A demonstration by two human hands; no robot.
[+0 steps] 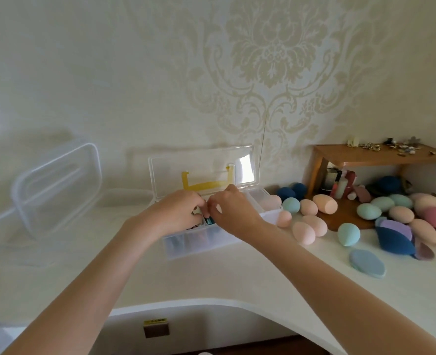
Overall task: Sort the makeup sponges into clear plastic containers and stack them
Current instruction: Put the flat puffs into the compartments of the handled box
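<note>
Nearest me, my two bare forearms reach out over the curved white table (211, 290). My left hand (178, 213) and right hand (231, 213) meet over the clear plastic compartment box (199, 243), fingers curled down into its middle section. Both seem to pinch a small teal piece (208, 221) there, though my knuckles cover most of it, so I cannot be sure what either hand grips. A peach sponge (269, 201) lies in the box's right end compartment. The box's clear hinged lid with a yellow handle (204, 172) stands open behind my hands.

To the right, loose egg-shaped makeup sponges in peach, mint, navy and rose (365, 216) lie spread on the table, with a flat grey-blue oval puff (368, 263) closest to me. To the left, a large clear plastic container (58, 185) sits tilted. Farther right, a small wooden shelf (380, 155) holds trinkets on top and bottles beneath, against the damask-patterned wall (275, 60).
</note>
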